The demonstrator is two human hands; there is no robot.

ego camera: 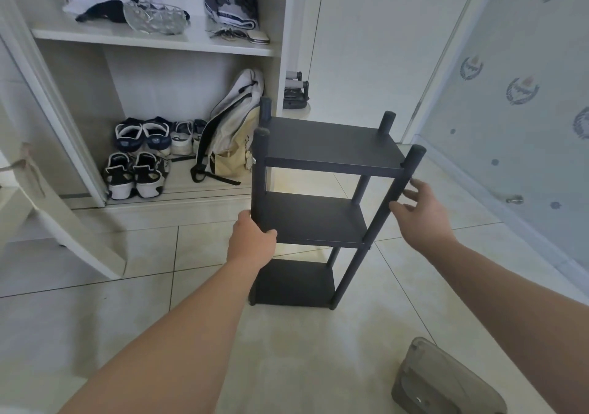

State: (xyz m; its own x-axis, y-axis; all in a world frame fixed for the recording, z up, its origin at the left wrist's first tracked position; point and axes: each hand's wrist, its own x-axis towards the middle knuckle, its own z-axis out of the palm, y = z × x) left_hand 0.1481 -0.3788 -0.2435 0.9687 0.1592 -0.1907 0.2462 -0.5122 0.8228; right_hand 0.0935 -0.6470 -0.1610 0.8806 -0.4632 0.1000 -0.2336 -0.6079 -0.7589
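Rack [331, 145] stands on the floor tiles [302, 350] between your hands, left hand [251, 241] grasping its front-left post at middle-shelf height, right hand [420, 219] released, fingers spread by the front-right post, so grasp there too and lift level; dark, three tiers, four capped posts.

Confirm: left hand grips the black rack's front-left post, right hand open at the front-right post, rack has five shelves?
Wrong on the shelves: the head view shows the rack with three, not five. The rest stands: left hand grips the front-left post, right hand open at the front-right post.
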